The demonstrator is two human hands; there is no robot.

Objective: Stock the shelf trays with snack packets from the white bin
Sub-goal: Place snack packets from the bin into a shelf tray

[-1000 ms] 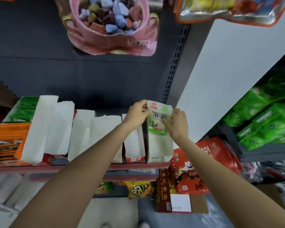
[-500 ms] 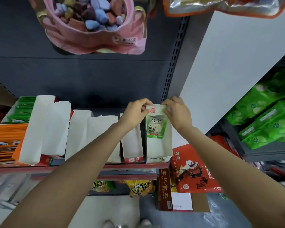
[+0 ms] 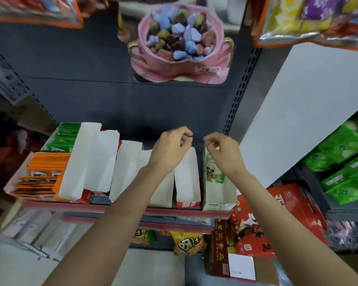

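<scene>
Hands: left (image 3: pixel 170 147) and right (image 3: pixel 221 151) curled, holding nothing. Panda packet (image 3: pixel 214 172) in rightmost tray (image 3: pixel 219 195); writing unreadable.

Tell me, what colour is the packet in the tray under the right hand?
Green and white, with a panda; head view shows the packet.

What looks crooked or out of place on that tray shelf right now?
Nothing is spilled or damaged. The green packet sits alone in the rightmost tray. The tall white trays on the left lean at uneven angles.
</scene>
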